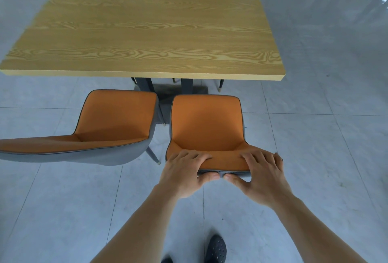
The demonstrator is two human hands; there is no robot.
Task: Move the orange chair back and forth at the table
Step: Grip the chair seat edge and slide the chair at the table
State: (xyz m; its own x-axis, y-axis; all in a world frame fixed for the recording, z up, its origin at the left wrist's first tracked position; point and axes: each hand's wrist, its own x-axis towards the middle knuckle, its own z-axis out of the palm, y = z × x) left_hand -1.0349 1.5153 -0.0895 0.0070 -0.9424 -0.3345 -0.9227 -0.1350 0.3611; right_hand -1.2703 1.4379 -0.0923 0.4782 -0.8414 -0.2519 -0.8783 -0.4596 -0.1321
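Black shoe (pixel 216 249) on grey floor (pixel 63 210). Left hand (pixel 184 175) and right hand (pixel 262 178) both grasp the top of the orange chair (pixel 206 124) backrest; chair stands clear of the wooden counter (pixel 147 35), beside a second chair (pixel 113 119).

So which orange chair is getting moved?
Find the wooden table; two orange chairs sit on its near side. It is the right-hand chair, the only one with a left hand and right hand gripping its backrest top.
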